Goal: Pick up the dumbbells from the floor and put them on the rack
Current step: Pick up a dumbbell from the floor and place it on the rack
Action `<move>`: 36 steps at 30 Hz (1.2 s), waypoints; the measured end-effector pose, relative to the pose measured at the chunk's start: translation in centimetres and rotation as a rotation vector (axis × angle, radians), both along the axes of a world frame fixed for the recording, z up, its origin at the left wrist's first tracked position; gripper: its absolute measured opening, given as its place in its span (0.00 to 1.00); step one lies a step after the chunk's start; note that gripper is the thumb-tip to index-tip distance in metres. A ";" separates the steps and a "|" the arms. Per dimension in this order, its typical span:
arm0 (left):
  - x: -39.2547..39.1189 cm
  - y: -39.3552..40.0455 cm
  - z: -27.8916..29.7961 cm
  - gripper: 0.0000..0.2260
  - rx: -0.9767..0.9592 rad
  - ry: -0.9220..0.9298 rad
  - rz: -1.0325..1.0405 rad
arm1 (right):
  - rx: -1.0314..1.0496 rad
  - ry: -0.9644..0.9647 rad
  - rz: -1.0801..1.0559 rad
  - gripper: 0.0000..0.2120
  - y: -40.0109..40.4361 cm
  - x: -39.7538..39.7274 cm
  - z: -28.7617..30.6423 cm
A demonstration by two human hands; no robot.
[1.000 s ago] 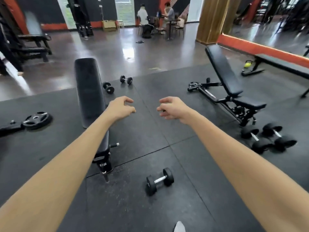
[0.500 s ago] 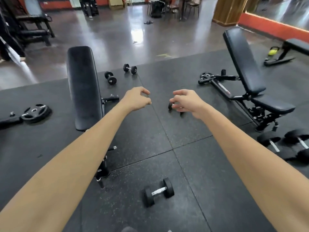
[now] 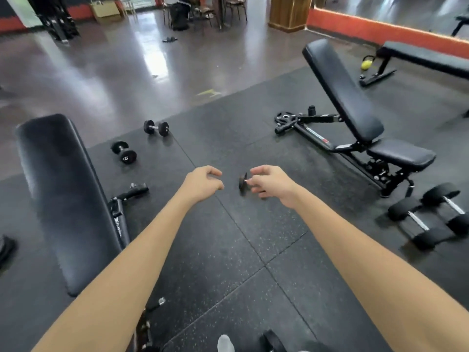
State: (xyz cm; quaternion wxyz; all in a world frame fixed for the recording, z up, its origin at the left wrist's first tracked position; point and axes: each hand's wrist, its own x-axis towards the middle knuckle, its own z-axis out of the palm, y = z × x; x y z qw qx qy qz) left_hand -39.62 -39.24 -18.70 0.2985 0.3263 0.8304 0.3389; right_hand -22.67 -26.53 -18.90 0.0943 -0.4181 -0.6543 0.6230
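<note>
- Dumbbells lie scattered on the black rubber floor (image 3: 228, 250): a small one (image 3: 243, 183) shows partly behind the right hand's fingers, two more (image 3: 123, 152) (image 3: 156, 128) sit beyond the flat bench (image 3: 63, 194), and a big pair (image 3: 429, 219) rests beside the incline bench (image 3: 355, 107).
- Right hand (image 3: 272, 184): fingers loosely curled, gripping nothing; whether they touch the small dumbbell cannot be told.
- Left hand (image 3: 203, 184): loosely curled, empty.
- Since half a second ago the view has advanced; the near dumbbell has slipped to the bottom edge.
</note>
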 end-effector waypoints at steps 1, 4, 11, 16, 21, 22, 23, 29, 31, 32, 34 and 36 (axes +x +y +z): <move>-1.5 1.9 -0.4 0.13 0.008 -0.012 -0.005 | -0.019 0.005 -0.039 0.16 1.8 -1.3 -0.4; -4.9 7.8 -1.8 0.13 -0.012 -0.030 -0.038 | -0.068 -0.040 -0.106 0.17 7.2 -4.1 -1.9; -12.4 25.2 -6.1 0.14 -0.050 -0.074 -0.141 | -0.096 -0.100 -0.200 0.15 24.9 -10.5 -6.0; -17.1 36.1 -6.9 0.12 -0.080 -0.141 -0.101 | -0.171 -0.088 -0.282 0.16 35.2 -15.4 -5.9; -23.1 43.4 -7.8 0.13 -0.117 -0.184 -0.065 | -0.222 -0.111 -0.256 0.10 42.0 -22.9 -6.5; -24.7 44.6 -7.9 0.14 -0.120 -0.185 -0.055 | -0.225 -0.107 -0.248 0.09 43.2 -24.9 -6.7; -26.6 45.9 -8.0 0.14 -0.121 -0.186 -0.038 | -0.227 -0.104 -0.233 0.09 44.5 -27.1 -6.9; -42.0 51.8 -8.0 0.13 -0.094 -0.178 0.025 | -0.204 -0.080 -0.092 0.14 51.3 -44.0 -6.8; -48.4 53.1 -7.3 0.13 -0.075 -0.176 0.054 | -0.201 -0.068 -0.054 0.16 53.2 -50.4 -6.1; -51.5 53.6 -6.9 0.13 -0.068 -0.180 0.074 | -0.203 -0.067 -0.033 0.16 53.9 -53.5 -5.6; -57.3 54.3 -6.1 0.13 -0.049 -0.177 0.118 | -0.205 -0.053 0.007 0.17 55.1 -59.6 -4.8; -63.0 55.0 -5.7 0.13 -0.038 -0.169 0.162 | -0.208 -0.028 0.030 0.17 56.5 -65.8 -4.4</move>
